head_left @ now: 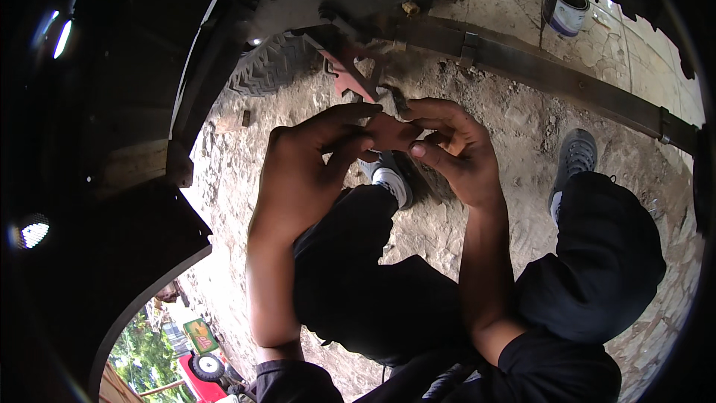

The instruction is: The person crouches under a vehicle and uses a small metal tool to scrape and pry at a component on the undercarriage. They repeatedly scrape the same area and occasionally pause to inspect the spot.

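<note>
Between my hands is a small, flat, reddish-brown piece (391, 133) with uneven edges; its material cannot be told. My left hand (309, 153) pinches its left end between thumb and fingers. At the opposite end, my right hand (459, 153) grips it the same way, with the fingers curled over the top. Just beyond the hands stands a reddish metal bracket (349, 78), attached near the dark underside above. My fingers partly cover the piece, and the bracket's upper end is lost in shadow.
A long dark metal bar (552, 67) with clamp bands crosses the far right. Behind it stands an open can (565, 9). A treaded tyre (262, 69) is at the far left, near a small block (233, 122). Dark bodywork (97, 254) fills the left side; rough ground lies below.
</note>
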`<action>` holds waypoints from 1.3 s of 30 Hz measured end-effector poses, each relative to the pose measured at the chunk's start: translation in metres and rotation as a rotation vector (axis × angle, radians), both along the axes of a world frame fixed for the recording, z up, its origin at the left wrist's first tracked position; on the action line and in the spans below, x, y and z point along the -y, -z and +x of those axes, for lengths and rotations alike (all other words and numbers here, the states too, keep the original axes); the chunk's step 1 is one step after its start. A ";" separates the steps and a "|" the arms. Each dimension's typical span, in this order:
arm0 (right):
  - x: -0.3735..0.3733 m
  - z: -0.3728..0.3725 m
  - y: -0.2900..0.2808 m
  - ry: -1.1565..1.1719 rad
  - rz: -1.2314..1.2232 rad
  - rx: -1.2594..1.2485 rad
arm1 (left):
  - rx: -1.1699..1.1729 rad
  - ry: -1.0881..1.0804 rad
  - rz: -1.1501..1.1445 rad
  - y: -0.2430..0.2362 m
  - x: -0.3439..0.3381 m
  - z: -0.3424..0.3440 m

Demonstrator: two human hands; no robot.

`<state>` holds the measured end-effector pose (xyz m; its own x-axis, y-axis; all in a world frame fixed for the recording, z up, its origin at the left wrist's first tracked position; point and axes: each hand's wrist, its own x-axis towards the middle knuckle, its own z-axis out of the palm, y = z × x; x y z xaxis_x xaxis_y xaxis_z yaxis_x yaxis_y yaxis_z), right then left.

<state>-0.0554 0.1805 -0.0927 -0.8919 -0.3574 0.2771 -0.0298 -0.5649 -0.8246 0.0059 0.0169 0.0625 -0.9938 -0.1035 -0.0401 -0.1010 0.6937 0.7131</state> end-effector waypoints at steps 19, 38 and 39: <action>-0.007 0.009 -0.027 0.189 0.279 -0.371 | -0.155 -0.113 0.069 0.003 -0.020 0.016; -0.005 0.010 -0.021 0.181 0.263 -0.360 | -0.168 -0.017 -0.093 0.000 -0.015 0.017; -0.005 0.010 -0.022 0.173 0.264 -0.355 | -0.200 0.006 -0.136 0.000 -0.015 0.017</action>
<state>-0.0454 0.1856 -0.0712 -0.8112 -0.3114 0.4949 -0.4108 -0.2988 -0.8614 0.0234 0.0315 0.0625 -0.9812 -0.0884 0.1714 0.0373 0.7851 0.6183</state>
